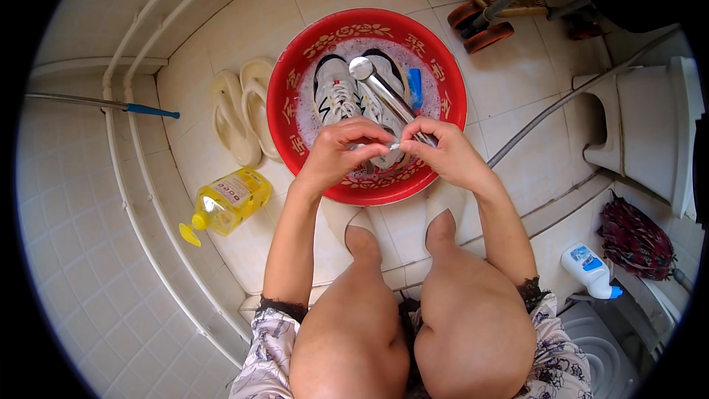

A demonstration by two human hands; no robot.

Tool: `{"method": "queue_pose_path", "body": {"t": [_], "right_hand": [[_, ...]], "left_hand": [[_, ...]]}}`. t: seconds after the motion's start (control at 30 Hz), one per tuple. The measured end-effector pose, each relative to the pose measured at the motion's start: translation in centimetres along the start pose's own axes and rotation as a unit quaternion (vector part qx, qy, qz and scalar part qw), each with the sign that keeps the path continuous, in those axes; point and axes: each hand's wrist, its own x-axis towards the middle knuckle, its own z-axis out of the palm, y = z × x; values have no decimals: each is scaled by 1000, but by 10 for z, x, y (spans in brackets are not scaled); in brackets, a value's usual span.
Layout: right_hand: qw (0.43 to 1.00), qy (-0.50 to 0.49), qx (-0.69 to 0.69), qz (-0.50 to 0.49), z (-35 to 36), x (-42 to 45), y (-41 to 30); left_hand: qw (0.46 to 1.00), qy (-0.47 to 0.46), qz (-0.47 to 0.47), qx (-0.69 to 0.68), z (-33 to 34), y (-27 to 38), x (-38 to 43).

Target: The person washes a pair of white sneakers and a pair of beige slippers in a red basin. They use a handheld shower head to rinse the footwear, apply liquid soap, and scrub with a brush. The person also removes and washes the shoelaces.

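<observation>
A red basin [285, 138] with gold flower patterns and writing stands on the floor in front of my knees. Inside it, white sneakers [337, 91] with black trim lie in foamy water, and a blue object [415, 88] is at their right. A chrome shower head [388, 88] rests slantwise over the shoes. Above the near part of the basin, my left hand [349, 147] and my right hand [437, 147] meet fingertip to fingertip. Between them they pinch a small, whitish, partly clear thing [394, 145], too small to name.
Left of the basin are cream slippers [235, 116] and a yellow pump bottle [232, 199]. A metal hose [545, 105] runs right, near a white toilet [642, 133]. A wheeled frame [487, 27] stands at upper right; a white bottle [588, 270] and dark red mop head [636, 237] lie at right.
</observation>
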Motion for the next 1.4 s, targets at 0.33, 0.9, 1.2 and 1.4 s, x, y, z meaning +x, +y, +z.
{"method": "queue_pose_path", "body": {"t": [0.33, 0.9, 1.2, 1.4], "right_hand": [[1000, 6, -19, -10, 8, 1, -1], [999, -29, -37, 4, 7, -1, -1], [1000, 0, 9, 24, 10, 0, 1], [998, 50, 7, -25, 8, 2, 7]], "left_hand": [[999, -13, -39, -17, 10, 0, -6], [993, -26, -28, 110, 2, 6, -11], [996, 35, -71, -50, 20, -22, -22], [970, 153, 17, -188, 45, -43, -18]]}}
